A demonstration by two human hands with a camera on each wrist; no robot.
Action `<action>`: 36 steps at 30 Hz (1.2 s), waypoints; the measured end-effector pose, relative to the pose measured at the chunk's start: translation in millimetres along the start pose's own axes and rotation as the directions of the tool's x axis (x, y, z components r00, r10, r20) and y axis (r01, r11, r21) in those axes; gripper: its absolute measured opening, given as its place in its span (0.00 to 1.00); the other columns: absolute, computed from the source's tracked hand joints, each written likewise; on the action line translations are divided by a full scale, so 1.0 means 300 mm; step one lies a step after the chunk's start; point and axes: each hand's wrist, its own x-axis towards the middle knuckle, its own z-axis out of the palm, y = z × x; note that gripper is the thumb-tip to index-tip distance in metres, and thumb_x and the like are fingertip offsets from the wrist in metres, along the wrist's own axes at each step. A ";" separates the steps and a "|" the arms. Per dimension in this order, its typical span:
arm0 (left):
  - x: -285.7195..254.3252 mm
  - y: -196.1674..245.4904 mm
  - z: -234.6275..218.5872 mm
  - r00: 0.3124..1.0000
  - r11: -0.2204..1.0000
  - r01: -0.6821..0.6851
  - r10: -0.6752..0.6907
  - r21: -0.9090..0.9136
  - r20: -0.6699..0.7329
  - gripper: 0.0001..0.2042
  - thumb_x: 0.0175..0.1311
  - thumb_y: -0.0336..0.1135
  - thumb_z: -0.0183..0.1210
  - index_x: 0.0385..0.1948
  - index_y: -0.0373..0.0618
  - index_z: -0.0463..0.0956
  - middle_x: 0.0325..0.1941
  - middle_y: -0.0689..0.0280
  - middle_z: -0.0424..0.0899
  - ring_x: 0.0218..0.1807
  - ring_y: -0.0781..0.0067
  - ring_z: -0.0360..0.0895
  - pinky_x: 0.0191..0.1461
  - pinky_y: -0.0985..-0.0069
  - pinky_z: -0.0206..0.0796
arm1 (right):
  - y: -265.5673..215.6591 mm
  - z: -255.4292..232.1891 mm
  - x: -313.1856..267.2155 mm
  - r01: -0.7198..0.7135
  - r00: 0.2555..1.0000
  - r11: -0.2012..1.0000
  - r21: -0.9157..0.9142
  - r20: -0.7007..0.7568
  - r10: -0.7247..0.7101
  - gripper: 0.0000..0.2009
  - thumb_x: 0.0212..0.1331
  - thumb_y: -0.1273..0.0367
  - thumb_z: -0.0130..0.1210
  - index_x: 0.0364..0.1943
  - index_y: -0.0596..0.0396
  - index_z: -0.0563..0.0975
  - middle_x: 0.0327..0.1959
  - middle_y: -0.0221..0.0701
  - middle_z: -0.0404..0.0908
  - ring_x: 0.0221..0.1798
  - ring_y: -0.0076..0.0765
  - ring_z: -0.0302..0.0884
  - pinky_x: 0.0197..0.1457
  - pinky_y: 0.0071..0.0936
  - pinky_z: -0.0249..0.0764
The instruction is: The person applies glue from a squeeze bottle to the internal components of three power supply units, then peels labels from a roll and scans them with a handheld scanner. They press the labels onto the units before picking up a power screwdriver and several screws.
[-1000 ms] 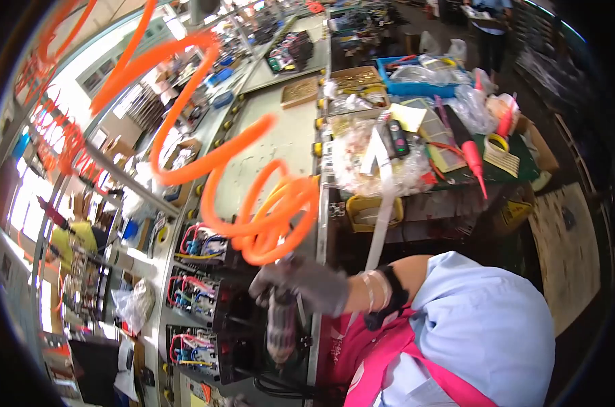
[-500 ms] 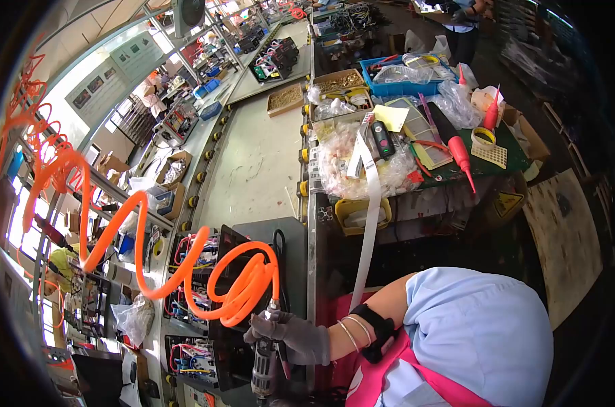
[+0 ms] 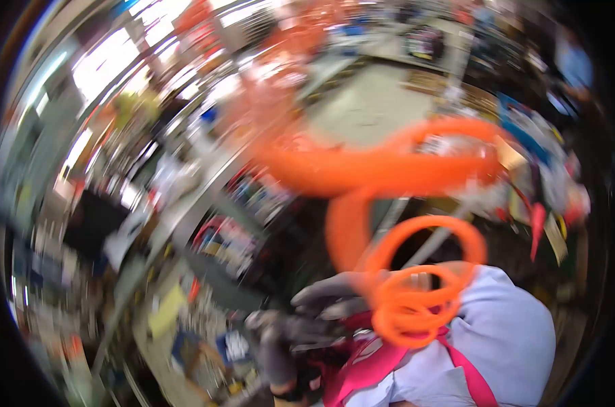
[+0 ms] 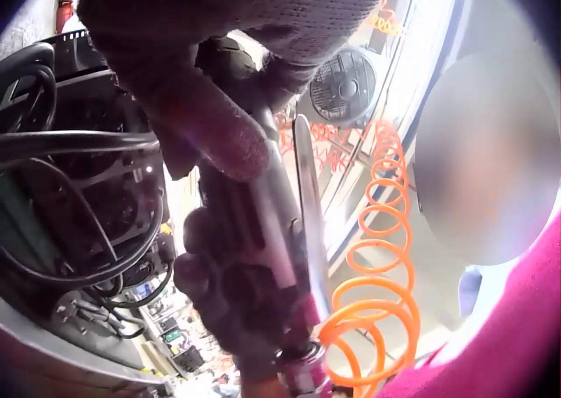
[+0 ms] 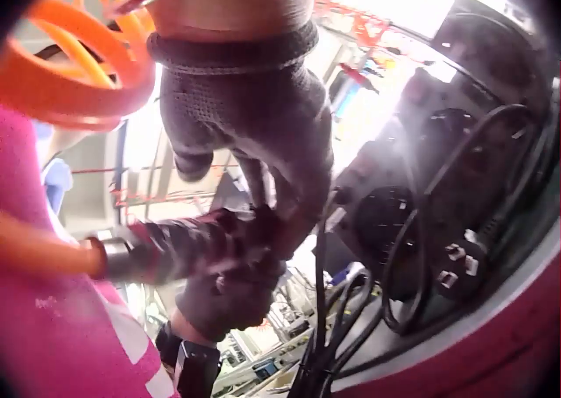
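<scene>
An air screwdriver [image 4: 263,214] with a side lever lies between my two gloved hands, close to the pink apron [image 3: 368,366]. My left hand [image 3: 277,349] grips it toward its front end, thumb along the body in the left wrist view. My right hand [image 3: 331,292] has its fingers curved over the tool, its thumb standing apart in the right wrist view. An orange coiled hose [image 3: 382,173] runs from the metal fitting [image 5: 110,256] at the tool's rear and crosses in front of the right forearm. The tool's tip is hidden by the hands.
Black-cased units with coloured wires [image 3: 222,244] line the bench on the left. A black casing [image 5: 381,223] with loose cables and a plug [image 5: 460,262] stands close to the hands. Blurred plastic bags and a red-tipped bottle [image 3: 536,227] are at the right.
The head view has swung left and blurred. My left hand has come into view and taken hold of the screwdriver, which has moved from the bench toward the apron; the hose swung right.
</scene>
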 end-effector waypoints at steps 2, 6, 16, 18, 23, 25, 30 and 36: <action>-0.022 0.028 0.046 0.987 0.970 -0.084 0.050 0.229 0.152 0.09 0.59 0.28 0.54 0.41 0.39 0.73 0.38 0.66 0.78 0.40 0.78 0.74 0.45 0.79 0.68 | -0.060 0.022 0.077 -0.078 0.968 0.956 -0.282 0.208 0.140 0.42 0.53 0.55 0.62 0.66 0.61 0.53 0.54 0.51 0.69 0.57 0.56 0.69 0.58 0.40 0.67; -0.048 -0.041 -0.015 0.985 0.907 -0.159 0.119 0.390 0.125 0.18 0.61 0.42 0.60 0.43 0.37 0.70 0.27 0.66 0.80 0.23 0.81 0.77 0.23 0.83 0.70 | -0.027 0.150 0.089 -0.282 0.872 0.846 -0.453 0.247 0.423 0.54 0.46 0.55 0.66 0.69 0.58 0.38 0.57 0.56 0.65 0.55 0.63 0.70 0.56 0.43 0.69; -0.015 0.175 -0.320 0.978 0.772 0.187 -0.202 0.607 -0.044 0.13 0.64 0.44 0.55 0.41 0.45 0.75 0.27 0.67 0.82 0.21 0.83 0.76 0.19 0.85 0.66 | 0.069 0.192 0.261 -0.723 0.689 0.491 0.486 0.463 0.557 0.49 0.44 0.69 0.63 0.71 0.50 0.44 0.40 0.37 0.71 0.31 0.29 0.76 0.29 0.23 0.74; 0.051 0.204 -0.541 0.970 0.744 0.159 0.003 0.649 -0.241 0.11 0.65 0.42 0.55 0.41 0.46 0.76 0.24 0.66 0.82 0.20 0.84 0.75 0.18 0.85 0.65 | 0.084 0.179 0.283 -0.765 0.637 0.367 0.530 0.533 0.557 0.49 0.43 0.69 0.63 0.71 0.49 0.44 0.38 0.36 0.70 0.28 0.28 0.76 0.28 0.24 0.74; 0.181 0.274 -1.058 0.801 0.190 0.542 0.177 0.818 -0.572 0.11 0.57 0.40 0.62 0.38 0.47 0.77 0.26 0.61 0.83 0.25 0.75 0.79 0.27 0.76 0.70 | 0.161 0.244 0.262 -0.661 0.747 0.597 0.454 0.326 0.579 0.47 0.41 0.68 0.64 0.70 0.56 0.50 0.57 0.36 0.65 0.47 0.27 0.70 0.47 0.24 0.73; 0.192 0.264 -1.139 0.803 -0.079 0.587 0.188 0.806 -0.566 0.14 0.53 0.42 0.64 0.38 0.46 0.78 0.30 0.59 0.83 0.30 0.68 0.81 0.36 0.71 0.71 | 0.156 0.241 0.273 -0.692 0.719 0.560 0.456 0.369 0.588 0.48 0.42 0.67 0.65 0.70 0.55 0.50 0.57 0.36 0.65 0.48 0.27 0.69 0.50 0.26 0.72; 0.233 0.257 -1.163 0.790 -0.149 0.613 0.095 0.776 -0.605 0.19 0.49 0.45 0.67 0.39 0.42 0.78 0.35 0.56 0.83 0.38 0.58 0.81 0.47 0.66 0.71 | 0.195 0.231 0.260 -0.669 0.742 0.633 0.390 0.394 0.542 0.49 0.43 0.66 0.68 0.69 0.60 0.49 0.63 0.40 0.62 0.61 0.33 0.64 0.65 0.29 0.60; 0.430 0.292 -1.178 0.864 -0.054 0.476 0.213 0.878 -0.456 0.22 0.52 0.48 0.64 0.44 0.42 0.76 0.42 0.51 0.82 0.46 0.55 0.79 0.50 0.66 0.69 | 0.177 0.238 0.299 -0.697 0.715 0.599 0.394 0.444 0.540 0.50 0.45 0.61 0.69 0.69 0.62 0.49 0.65 0.43 0.60 0.66 0.34 0.59 0.68 0.29 0.54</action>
